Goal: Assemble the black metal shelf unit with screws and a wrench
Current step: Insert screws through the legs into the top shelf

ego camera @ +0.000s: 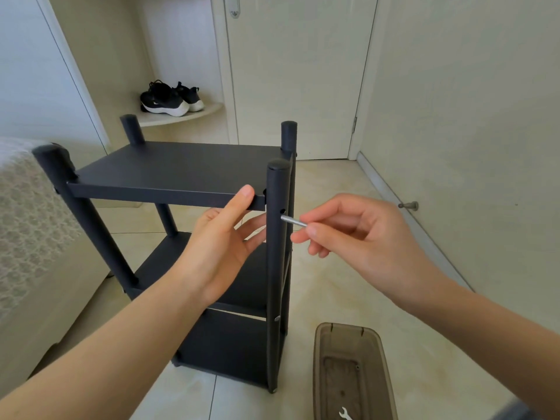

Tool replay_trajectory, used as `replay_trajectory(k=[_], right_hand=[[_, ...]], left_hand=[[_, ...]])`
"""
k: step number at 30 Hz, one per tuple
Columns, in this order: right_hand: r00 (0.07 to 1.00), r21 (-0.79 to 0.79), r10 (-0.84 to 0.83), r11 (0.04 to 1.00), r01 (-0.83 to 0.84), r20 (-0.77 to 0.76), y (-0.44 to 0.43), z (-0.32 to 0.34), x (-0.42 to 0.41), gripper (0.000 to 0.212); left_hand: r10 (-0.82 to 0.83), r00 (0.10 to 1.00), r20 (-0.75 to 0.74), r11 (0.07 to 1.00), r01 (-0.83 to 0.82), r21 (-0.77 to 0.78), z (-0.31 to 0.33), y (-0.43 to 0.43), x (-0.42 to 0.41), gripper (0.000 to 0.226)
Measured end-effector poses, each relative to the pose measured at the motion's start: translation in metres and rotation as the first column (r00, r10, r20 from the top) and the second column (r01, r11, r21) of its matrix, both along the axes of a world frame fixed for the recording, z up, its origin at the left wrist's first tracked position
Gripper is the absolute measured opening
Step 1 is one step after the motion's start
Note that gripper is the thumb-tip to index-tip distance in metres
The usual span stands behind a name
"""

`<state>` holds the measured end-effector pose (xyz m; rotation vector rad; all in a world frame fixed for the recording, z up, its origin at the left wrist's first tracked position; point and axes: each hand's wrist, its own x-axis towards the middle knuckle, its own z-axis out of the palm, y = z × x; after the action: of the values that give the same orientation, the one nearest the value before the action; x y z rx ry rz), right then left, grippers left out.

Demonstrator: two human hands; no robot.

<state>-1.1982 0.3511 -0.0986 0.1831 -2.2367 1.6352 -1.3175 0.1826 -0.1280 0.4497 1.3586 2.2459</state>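
Brown translucent plastic forms a shallow tray (345,326) on the pale tiled floor nearest the viewer, at lower right. A small silver wrench (345,415) lies in it, untouched, probably parked there until a screw needs tightening.

Just beyond, two bare forearms reach in. The right hand (360,228) pinches a silver screw (293,221) between thumb and fingertips, its tip aimed at the front right post (276,283) of the black metal shelf unit (181,168), just below an open hole (282,211) in that post. The screw does not look to be in the hole yet. The left hand (224,237) is open and grips nothing — its thumb presses the front lip of the top shelf and its straight fingers reach under the shelf toward the post. This seems meant to hold the shelf level so its fixing lines up with the hole.

The unit stands upright on the floor with three shelves between four round posts. A screw head shows lower on the same post, so the lower shelves look fixed already.

A lace-covered piece of furniture (27,222) sits at left. Farther back, black trainers (171,98) rest on a curved corner ledge beside a closed cream door (297,71).
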Motion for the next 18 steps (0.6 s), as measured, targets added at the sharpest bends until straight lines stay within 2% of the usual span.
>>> replay_trajectory(k=[6, 13, 18], right_hand=[[0.997, 0.045, -0.062, 0.997, 0.065, -0.053, -0.004, -0.004, -0.002, 0.008], [0.988, 0.129, -0.101, 0.985, 0.115, -0.113, -0.008, -0.012, -0.006, 0.011], [0.989, 0.117, -0.099, 0.987, 0.112, -0.111, -0.011, -0.014, -0.011, 0.012]], left_hand=[[0.031, 0.998, 0.047, 0.999, -0.033, 0.030, -0.005, 0.002, 0.000, 0.050], [0.073, 0.994, 0.076, 0.997, -0.074, 0.011, -0.005, 0.008, 0.005, 0.055], [0.105, 0.990, 0.094, 0.994, -0.106, 0.004, -0.004, 0.008, 0.007, 0.062]])
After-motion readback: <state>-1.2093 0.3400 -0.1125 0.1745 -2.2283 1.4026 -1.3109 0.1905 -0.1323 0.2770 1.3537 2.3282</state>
